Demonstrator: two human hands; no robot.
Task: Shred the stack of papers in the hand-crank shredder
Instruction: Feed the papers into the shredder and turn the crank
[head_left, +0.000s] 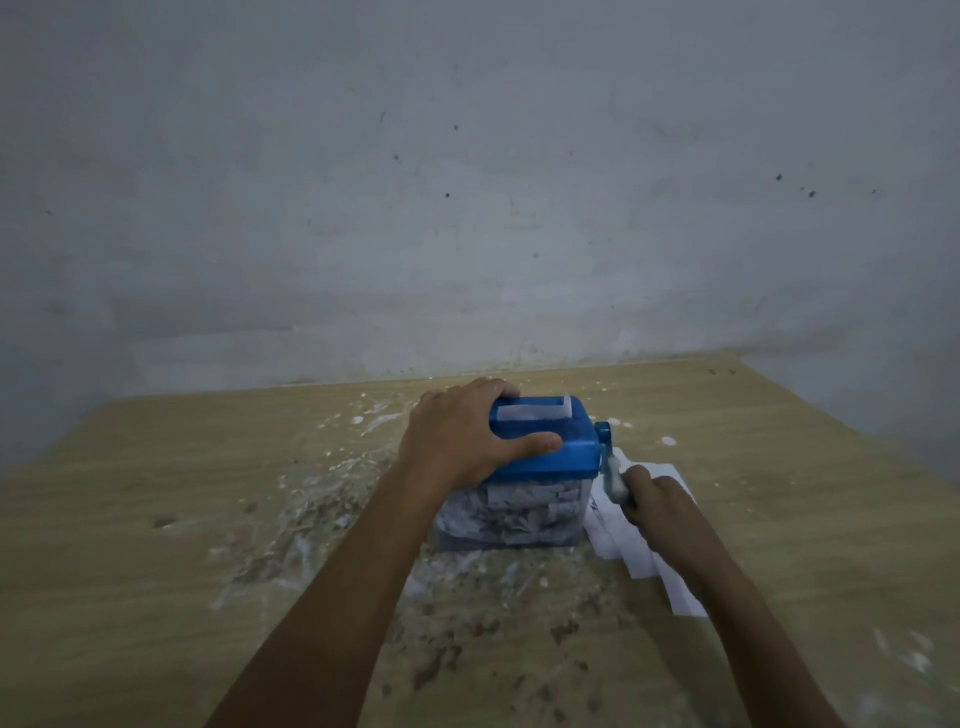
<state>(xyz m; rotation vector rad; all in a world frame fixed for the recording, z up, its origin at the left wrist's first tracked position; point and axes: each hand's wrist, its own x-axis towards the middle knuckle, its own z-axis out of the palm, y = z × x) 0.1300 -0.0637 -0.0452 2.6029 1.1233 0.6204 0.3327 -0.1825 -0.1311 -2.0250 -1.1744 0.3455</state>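
Blue-topped shredder (540, 441), clear bin packed with shreds (511, 512)

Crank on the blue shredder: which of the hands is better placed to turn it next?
The right hand. It already grips the crank handle on the shredder's right side, beside the papers. The left hand grips the blue top, probably steadying it, with a sheet in the slot.
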